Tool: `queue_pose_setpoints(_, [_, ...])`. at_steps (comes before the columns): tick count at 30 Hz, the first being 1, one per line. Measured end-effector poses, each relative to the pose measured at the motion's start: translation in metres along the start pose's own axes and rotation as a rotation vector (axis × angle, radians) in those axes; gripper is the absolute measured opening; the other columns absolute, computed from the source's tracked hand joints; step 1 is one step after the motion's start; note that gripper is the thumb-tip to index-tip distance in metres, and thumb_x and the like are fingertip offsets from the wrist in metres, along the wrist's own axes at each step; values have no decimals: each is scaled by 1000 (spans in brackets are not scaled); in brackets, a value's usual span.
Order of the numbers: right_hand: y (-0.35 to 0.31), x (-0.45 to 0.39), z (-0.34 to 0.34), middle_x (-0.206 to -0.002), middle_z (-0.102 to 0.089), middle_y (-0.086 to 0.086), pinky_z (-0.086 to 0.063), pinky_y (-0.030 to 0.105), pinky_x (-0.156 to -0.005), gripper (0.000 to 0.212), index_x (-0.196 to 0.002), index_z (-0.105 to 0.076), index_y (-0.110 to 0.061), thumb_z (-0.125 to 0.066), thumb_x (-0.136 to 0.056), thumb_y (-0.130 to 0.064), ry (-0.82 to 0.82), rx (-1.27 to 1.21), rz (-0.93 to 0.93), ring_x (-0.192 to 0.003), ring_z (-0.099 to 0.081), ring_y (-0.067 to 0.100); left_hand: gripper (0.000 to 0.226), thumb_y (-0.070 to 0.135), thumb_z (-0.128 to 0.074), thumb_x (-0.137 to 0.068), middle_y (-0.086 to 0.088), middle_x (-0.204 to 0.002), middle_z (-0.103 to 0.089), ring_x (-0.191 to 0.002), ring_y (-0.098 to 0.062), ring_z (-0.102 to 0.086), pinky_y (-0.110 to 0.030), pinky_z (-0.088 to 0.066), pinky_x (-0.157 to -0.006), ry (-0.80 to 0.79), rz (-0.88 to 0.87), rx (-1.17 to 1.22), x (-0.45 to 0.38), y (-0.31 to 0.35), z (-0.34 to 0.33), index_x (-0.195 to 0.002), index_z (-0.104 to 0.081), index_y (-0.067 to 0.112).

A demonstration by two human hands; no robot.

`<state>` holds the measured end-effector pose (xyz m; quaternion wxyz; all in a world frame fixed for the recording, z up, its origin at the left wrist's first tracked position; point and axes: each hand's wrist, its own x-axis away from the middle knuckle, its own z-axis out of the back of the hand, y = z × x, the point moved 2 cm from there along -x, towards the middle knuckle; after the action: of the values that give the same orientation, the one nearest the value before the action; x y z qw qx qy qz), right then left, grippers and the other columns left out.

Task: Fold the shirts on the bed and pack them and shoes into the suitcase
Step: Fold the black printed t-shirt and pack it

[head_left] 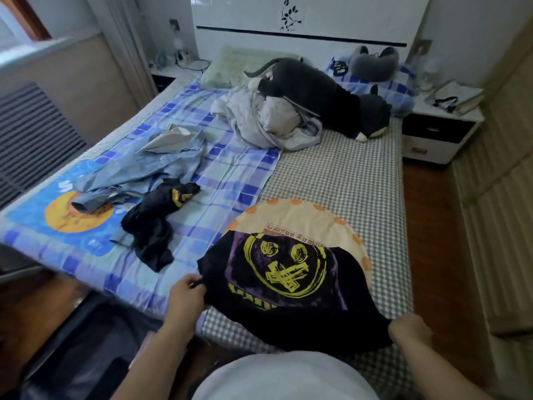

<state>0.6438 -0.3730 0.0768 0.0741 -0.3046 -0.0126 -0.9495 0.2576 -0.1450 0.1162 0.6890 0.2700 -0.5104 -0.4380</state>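
Black shirt: yellow print facing up, stretched between both hands at near edge of bed, partly over round cream cushion.
L hand: fingers pinch shirt's left edge.
R hand: grips shirt's right corner; finger detail can't tell, blurred.
Other shirts: crumpled black one and blue one left of held shirt, on bed.
Suitcase: dark, on floor below bed, left of L hand.

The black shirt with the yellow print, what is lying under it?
Under the black shirt lies a round cream cushion with orange dots, on the checked sheet. Only its far part shows; the shirt covers the rest. Both hands grip the shirt.
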Motion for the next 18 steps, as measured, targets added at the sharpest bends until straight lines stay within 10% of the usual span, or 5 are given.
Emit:
queue_pose_setpoints(3, [-30,26,-4,-115,-64,11,-54,30,-76,12,-96,-66,-14,-57,-92,-21,-39,154,258,-100,-66,28,32,-20,-55,-74,-5,-68,-65,-62,-23,-59,-43,-50,-60,-239,-251,-330,36,40,-15,-75,-63,12])
queue_pose_setpoints(8, [-126,164,-2,-140,-52,-9,-43,29,-107,69,-144,-47,-36,-72,-80,-33,-490,-187,1164,-128,-50,11,43,-17,-54,-66,11,-71,-58,-66,-4,-54,-16,-39,-56,-193,-690,-497,100,79,-38,-70,-59,25])
queue_pose_setpoints(11, [-149,217,22,-114,-67,-5,-50,42,-91,41,-119,-60,-33,-47,-82,-22,-148,-238,1422,-108,-61,21,25,-4,-54,-65,16,-76,-42,-66,-4,-44,-16,-32,-55,-66,-1053,-506,118,94,-33,-77,-60,17])
queue_pose_setpoints(14, [-147,225,53,-104,-69,-3,-50,46,-83,39,-108,-64,-25,-36,-82,-20,87,-276,1472,-98,-62,25,24,-8,-60,-73,4,-83,-44,-68,-12,-41,-22,-33,-55,102,-1010,-469,113,94,-22,-85,-62,12])
queue_pose_setpoints(18, [-145,253,77,-86,-67,-1,-49,45,-78,25,-99,-63,-23,-46,-90,-5,-87,-560,1421,-83,-61,18,34,-11,-56,-72,6,-84,-52,-75,-16,-49,-30,-38,-61,212,-720,-353,108,102,-15,-87,-61,19])
